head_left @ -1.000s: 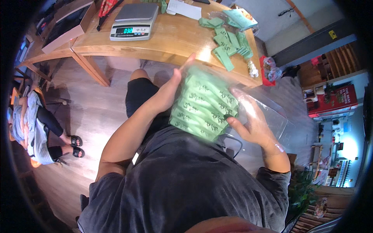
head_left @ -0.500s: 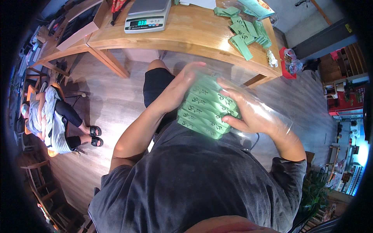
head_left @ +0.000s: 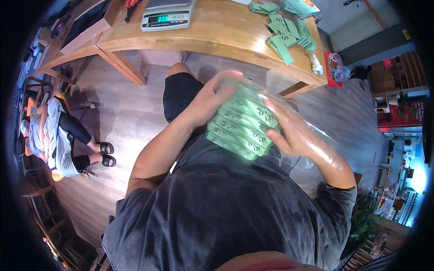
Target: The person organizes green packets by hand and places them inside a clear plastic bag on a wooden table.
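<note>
A block of stacked green paper packets (head_left: 242,122) with dark printed marks sits in front of my chest, wrapped in a clear plastic bag (head_left: 323,140). My left hand (head_left: 214,97) presses on the far left side of the stack, fingers curled over its top corner. On the right side, my right hand (head_left: 289,128) grips the stack, its thumb along the near face. Clear film spreads over my right wrist and forearm; whether that hand is inside the bag I cannot tell. The stack's underside is hidden.
Ahead stands a wooden table (head_left: 212,38) with a digital scale (head_left: 166,19), loose green packets (head_left: 287,34) and a crumpled white tissue (head_left: 316,64). A red box (head_left: 333,70) with plastic bags sits on the floor beyond its right end. A seated person (head_left: 58,135) is at the left.
The stack has turned slightly between my hands, and its printed faces show more plainly. My left fingers have shifted over its top corner. The view has moved a little.
</note>
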